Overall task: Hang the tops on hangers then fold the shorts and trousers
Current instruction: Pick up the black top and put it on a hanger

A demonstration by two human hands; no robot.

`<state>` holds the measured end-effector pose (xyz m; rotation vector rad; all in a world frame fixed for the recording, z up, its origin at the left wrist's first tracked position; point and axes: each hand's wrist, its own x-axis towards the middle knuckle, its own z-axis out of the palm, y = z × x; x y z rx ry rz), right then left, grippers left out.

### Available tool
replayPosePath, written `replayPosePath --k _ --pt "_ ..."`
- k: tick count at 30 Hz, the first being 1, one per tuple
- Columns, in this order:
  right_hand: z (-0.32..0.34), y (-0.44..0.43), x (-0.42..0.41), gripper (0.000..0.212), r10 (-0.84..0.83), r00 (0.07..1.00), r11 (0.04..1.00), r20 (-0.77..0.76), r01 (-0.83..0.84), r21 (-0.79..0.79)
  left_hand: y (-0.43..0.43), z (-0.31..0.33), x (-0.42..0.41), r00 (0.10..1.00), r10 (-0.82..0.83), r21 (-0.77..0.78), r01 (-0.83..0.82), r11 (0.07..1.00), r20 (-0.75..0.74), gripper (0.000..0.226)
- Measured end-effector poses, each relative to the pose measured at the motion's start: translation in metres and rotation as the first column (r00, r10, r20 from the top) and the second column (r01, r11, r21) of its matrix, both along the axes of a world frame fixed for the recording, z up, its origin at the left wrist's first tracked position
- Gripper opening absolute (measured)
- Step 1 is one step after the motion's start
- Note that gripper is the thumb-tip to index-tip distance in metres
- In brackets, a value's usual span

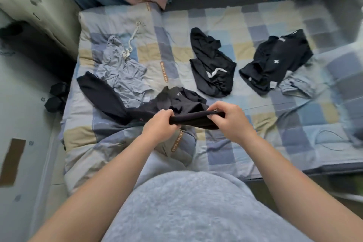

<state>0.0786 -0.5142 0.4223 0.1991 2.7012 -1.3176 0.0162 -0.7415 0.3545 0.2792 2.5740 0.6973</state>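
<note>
Both hands met over the near middle of the bed (294, 118). The left hand (161, 124) and the right hand (229, 122) each had a closed grip, fingers curled and pinching one bunched edge of a dark top (176, 104), so that a short band of cloth stretched between them. The rest of that top trailed away to the far left, and its long sleeve (102, 94) lay over the near edge of a pale blue hoodie (119, 68).

The overlap looked like the main hazard. If the top were lifted quickly, the sleeve would probably drag the hoodie with it and rumple it further. Which edge the hands held could not be told, whether hem or neck. If it was the wrong one, the top might open twisted or inside out, and then sit badly on a hanger. No hanger showed anywhere in view, so the top might have to go down again while one was fetched.

Black shorts (212, 67) with a white cord lay further back, and another black garment (275, 61) lay to the far right, touching a pale crumpled one (294, 84). All the dark pieces looked alike, so a top could easily be mistaken for shorts. The dumbbells (57, 96) on the floor to the left could also catch a foot.
</note>
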Motion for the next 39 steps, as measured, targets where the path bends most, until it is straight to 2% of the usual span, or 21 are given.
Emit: replayPosePath --k 2,4,9,11,13,17,22,26,29,33,36,39 --pt "0.035 0.009 0.014 0.029 0.003 1.0 1.0 -0.022 -0.003 -0.001 0.002 0.032 0.012 1.0 0.018 -0.011 -0.018 1.0 -0.021 0.034" --pt "0.064 0.018 0.023 0.024 0.003 0.998 1.0 -0.068 -0.003 0.008 -0.001 0.062 0.015 0.998 0.006 0.048 -0.003 0.999 -0.059 0.037" --pt "0.118 0.021 0.04 0.024 -0.023 0.969 0.999 -0.248 0.028 0.016 -0.017 0.137 0.012 0.981 0.025 0.376 0.05 0.925 -0.191 0.02" --pt "0.142 0.012 0.046 0.024 -0.029 0.946 0.999 -0.323 0.033 0.007 -0.025 0.17 0.011 0.97 0.041 0.442 0.072 0.894 -0.241 0.024" --pt "0.171 0.001 0.049 0.025 -0.027 0.913 1.0 -0.406 0.03 0.002 -0.034 0.204 0.011 0.95 0.062 0.483 0.098 0.87 -0.305 0.037" --pt "0.231 -0.019 0.048 0.012 0.011 0.854 0.999 -0.521 0.011 0.039 -0.052 0.268 0.008 0.899 0.109 0.57 0.171 0.804 -0.424 0.042" --pt "0.301 -0.027 0.041 0.015 -0.015 0.749 0.994 -0.663 0.084 0.071 -0.072 0.323 0.004 0.835 0.071 0.53 0.279 0.801 -0.546 0.044" --pt "0.345 -0.018 0.029 0.017 -0.063 0.707 0.991 -0.704 0.13 0.042 -0.084 0.341 0.003 0.863 -0.038 0.438 0.293 0.85 -0.504 0.045" --pt "0.361 -0.005 0.017 0.011 -0.093 0.696 0.984 -0.712 0.175 0.043 -0.086 0.338 -0.004 0.894 -0.127 0.407 0.317 0.857 -0.43 0.025" --pt "0.363 0.027 0.001 0.006 -0.152 0.704 0.973 -0.694 0.231 0.021 -0.081 0.332 -0.014 0.926 -0.166 0.45 0.315 0.835 -0.34 0.012" --pt "0.357 0.06 -0.008 0.017 -0.202 0.712 0.967 -0.672 0.252 -0.023 -0.07 0.329 -0.026 0.95 -0.141 0.47 0.262 0.843 -0.278 0.01" --pt "0.358 0.098 -0.019 0.018 -0.288 0.707 0.945 -0.645 0.317 -0.075 -0.055 0.331 -0.04 0.969 -0.058 0.533 0.18 0.827 -0.239 0.02"
